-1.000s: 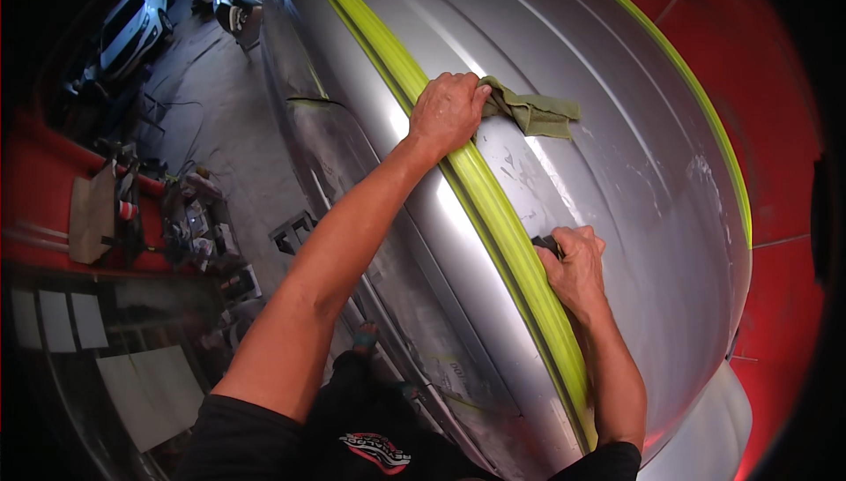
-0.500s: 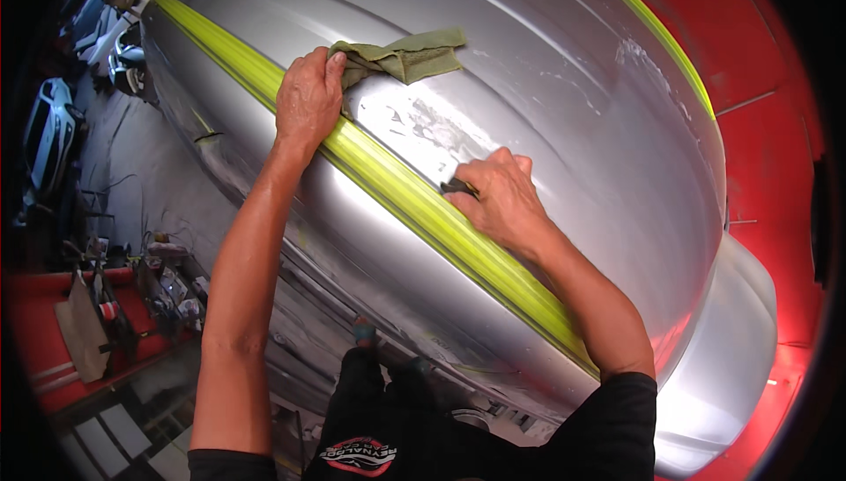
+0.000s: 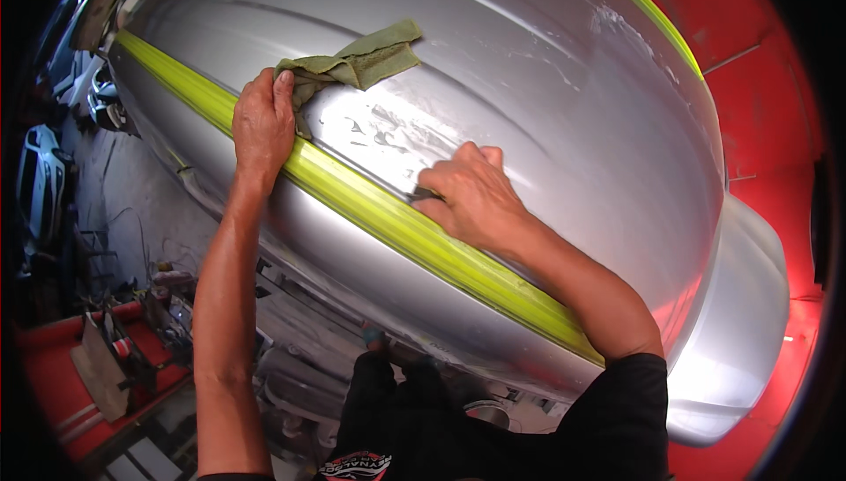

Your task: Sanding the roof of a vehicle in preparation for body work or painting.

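Observation:
A silver car hood (image 3: pixel 582 155) lies in front of me, with yellow-green masking tape (image 3: pixel 370 208) running along its near edge. My left hand (image 3: pixel 263 124) is closed on an olive-green cloth (image 3: pixel 370 56) at the taped edge. The rest of the cloth spreads over the hood. My right hand (image 3: pixel 476 194) is closed round a small dark, flat-looking thing (image 3: pixel 426 192), mostly hidden by the fingers, and presses it to the hood beside the tape. Between the hands is a wet, shiny patch (image 3: pixel 379 124) with pale smears.
More tape (image 3: pixel 648 9) follows the hood's far edge, near whitish residue (image 3: pixel 617 27). A silver panel (image 3: pixel 731 331) is at right, by a red surface (image 3: pixel 784 172). A red cart (image 3: pixel 53 349) with tools stands lower left; a parked car (image 3: pixel 42 177) is beyond.
The hood, cloth and both hands appear shifted left in the picture. My left hand keeps its hold on the cloth, and my right hand stays beside the tape with the dark thing.

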### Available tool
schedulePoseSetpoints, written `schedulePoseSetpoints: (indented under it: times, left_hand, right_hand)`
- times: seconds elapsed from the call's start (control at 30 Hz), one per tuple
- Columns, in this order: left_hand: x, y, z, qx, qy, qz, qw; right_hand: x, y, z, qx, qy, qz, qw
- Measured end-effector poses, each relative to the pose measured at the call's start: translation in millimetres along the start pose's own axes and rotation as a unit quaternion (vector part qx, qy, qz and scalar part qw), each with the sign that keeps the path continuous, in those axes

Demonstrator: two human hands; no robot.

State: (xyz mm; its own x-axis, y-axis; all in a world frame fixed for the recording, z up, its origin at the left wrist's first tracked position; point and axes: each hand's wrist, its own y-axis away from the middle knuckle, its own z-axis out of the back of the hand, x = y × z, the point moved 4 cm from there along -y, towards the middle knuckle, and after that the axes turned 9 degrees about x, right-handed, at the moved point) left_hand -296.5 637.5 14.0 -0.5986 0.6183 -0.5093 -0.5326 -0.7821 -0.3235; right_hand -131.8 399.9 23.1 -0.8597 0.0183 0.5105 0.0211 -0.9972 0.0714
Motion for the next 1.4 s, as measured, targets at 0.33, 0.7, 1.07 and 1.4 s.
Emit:
schedulePoseSetpoints:
  times: [0.33,0.7,1.07,1.4]
  left_hand:
    - [-3,1,1,0.006,0.004,0.016,1.000]
    - [1,1,1,-0.004,-0.005,0.002,1.000]
    - [3,1,0,-0.013,-0.018,0.002,1.000]
    - [0,0,-1,0.005,0.009,0.007,1.000]
  right_hand:
    - [26,-76,-6,-0.001,0.011,0.001,1.000]
    - [36,-119,-19,-0.056,0.034,0.005,0.998]
    - [20,-44,-7,0.061,0.025,-0.098,0.993]
    - [-10,35,0,0.056,-0.002,-0.091,0.994]
